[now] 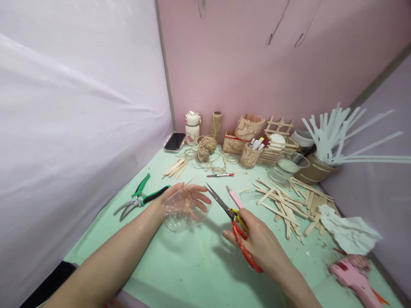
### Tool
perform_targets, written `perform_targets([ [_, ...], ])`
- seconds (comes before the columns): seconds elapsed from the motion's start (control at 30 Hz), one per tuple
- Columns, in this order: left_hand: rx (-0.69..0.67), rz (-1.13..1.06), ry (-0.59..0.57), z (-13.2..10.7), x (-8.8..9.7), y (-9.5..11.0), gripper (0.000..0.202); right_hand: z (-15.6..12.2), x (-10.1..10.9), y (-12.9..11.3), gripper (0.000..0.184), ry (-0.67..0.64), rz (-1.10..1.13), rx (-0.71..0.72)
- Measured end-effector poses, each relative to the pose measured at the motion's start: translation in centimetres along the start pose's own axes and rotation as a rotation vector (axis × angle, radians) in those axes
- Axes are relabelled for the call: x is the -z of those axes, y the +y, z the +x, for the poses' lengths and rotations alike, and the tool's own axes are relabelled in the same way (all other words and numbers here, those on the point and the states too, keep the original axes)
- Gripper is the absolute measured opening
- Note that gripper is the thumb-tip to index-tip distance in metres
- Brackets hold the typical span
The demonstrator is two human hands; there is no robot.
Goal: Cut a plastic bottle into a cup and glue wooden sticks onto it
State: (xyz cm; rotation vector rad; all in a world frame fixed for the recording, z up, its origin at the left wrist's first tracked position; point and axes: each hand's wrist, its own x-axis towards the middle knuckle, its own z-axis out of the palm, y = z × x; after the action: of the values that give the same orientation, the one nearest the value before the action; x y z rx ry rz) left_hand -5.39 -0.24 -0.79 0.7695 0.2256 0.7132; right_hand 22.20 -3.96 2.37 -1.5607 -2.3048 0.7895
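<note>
My left hand (189,199) is inside a clear plastic container (183,214) and holds it from within, fingers showing through the wall, just above the green table (180,265). My right hand (257,241) grips red and yellow handled scissors (233,218). Their blades are parted and point up left toward the container's rim, a little apart from it. A pink utility knife (235,197) lies just behind the scissors.
Green-handled pliers (139,199) lie left of the container. Several wooden craft sticks (285,201) spread at right, with crumpled white paper (348,231) and a pink glue gun (353,276). Twine (207,147), a red pen (220,175), a phone (175,141), a glass bowl (289,164) and woven baskets line the back wall.
</note>
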Motion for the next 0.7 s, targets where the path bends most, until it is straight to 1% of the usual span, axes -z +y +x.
perform_targets([
  [0.2, 0.028, 0.013, -0.018, -0.04, 0.45, -0.40, 0.054, -0.12, -0.12, -0.27, 0.037, -0.021, -0.013, -0.009],
  [0.37, 0.030, 0.001, -0.010, 0.07, -0.13, -0.43, 0.053, -0.22, -0.32, -0.05, 0.035, 0.008, -0.021, 0.026],
  [0.57, 0.044, -0.021, -0.024, 0.39, -0.36, -0.45, 0.054, -0.23, -0.18, -0.16, 0.040, 0.006, -0.031, -0.005],
  [0.7, 0.034, -0.019, -0.005, 0.37, -0.44, -0.55, 0.054, -0.26, -0.19, -0.17, 0.041, 0.004, 0.002, -0.013],
])
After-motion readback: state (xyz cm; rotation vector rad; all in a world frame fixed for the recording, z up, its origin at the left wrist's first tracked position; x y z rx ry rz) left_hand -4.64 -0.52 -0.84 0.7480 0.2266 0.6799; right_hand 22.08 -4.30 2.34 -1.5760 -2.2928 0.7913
